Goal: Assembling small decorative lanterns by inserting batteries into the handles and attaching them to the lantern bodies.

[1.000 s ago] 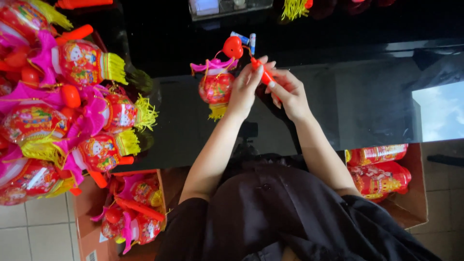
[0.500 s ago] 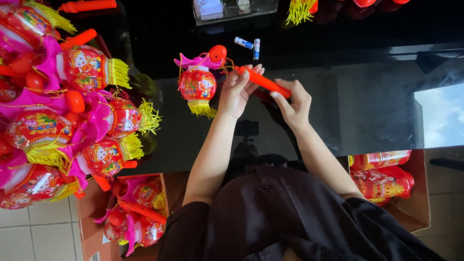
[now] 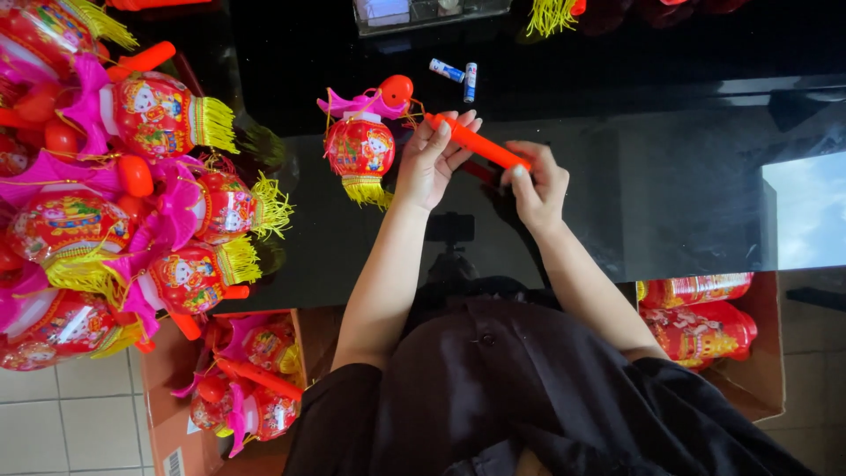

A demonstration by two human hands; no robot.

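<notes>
Both grips closed on one orange stick [image 3: 480,145] above the black desk [image 3: 670,203]: right hand [image 3: 536,187] pinching its near end, left hand [image 3: 434,159] wrapped around the far end. Just beyond, small red lantern [image 3: 359,146] lying beside the left hand; farther off, two batteries [image 3: 458,75].

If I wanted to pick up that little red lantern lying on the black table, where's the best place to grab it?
Take the orange stick that both hands already hold, the left hand nearer the red lantern and the right hand at the far end. It is long, bare and rigid. Come from above, probably at its middle. The lantern's round body and yellow fringe look easier to crush.
</notes>
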